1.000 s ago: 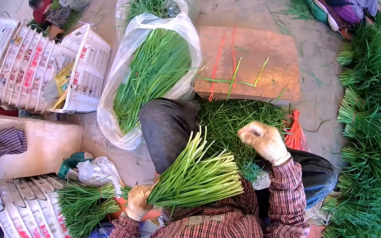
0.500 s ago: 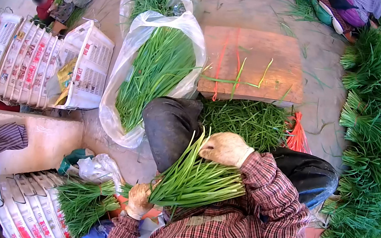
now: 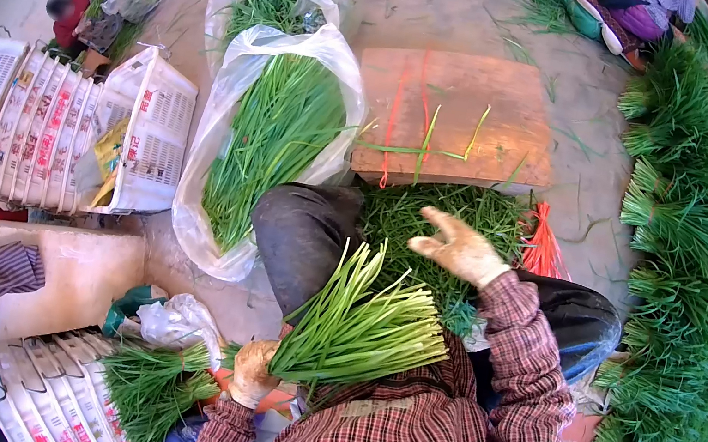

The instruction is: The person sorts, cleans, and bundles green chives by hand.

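Observation:
My left hand (image 3: 255,372), in a pale glove, is closed round the lower left end of a bunch of green chives (image 3: 364,326). The bunch lies slanted across my lap, its pale stalk ends fanned toward the right. My right hand (image 3: 459,246), gloved too, is lifted off the bunch with thumb and fingers apart and nothing in it. Beneath that hand a heap of loose green leaves (image 3: 412,207) covers the floor between my knees. A wooden board (image 3: 456,112) with red ties and stray stalks on it lies just beyond the heap.
An open plastic bag of chives (image 3: 280,134) stands ahead left, near stacked white crates (image 3: 43,122). Tied bundles (image 3: 682,276) line the right side. Red strings (image 3: 544,243) lie by my right knee. More bundles (image 3: 153,384) sit at lower left. Other people are at the far edges.
My right hand has let go of the chives, moved up and slightly right, and spread its fingers. My left hand keeps its hold. The whole view has shifted slightly.

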